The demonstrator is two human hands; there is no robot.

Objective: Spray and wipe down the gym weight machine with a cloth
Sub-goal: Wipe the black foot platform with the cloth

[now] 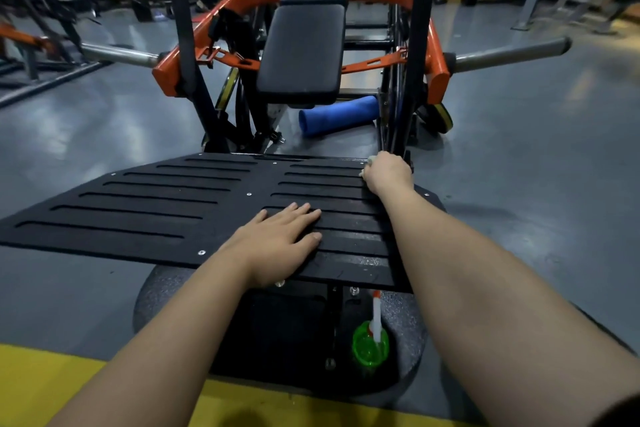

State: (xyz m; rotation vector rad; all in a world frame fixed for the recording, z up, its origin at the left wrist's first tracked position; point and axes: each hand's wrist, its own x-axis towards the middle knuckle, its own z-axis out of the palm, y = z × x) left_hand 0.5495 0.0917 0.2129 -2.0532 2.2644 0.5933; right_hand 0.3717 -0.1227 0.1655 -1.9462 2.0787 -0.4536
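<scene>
Right now we press our left hand (280, 239) flat, fingers straight and together, on the near edge of the machine's black footplate (138, 215). Our right hand (389, 173) curls its fingers round a pale cloth (370, 160) at the plate's far right corner. The green spray bottle (370, 345) stands beneath the near edge, so spraying here looks done. The padded seat (304, 52) and orange frame (434, 55) likely remain.
</scene>
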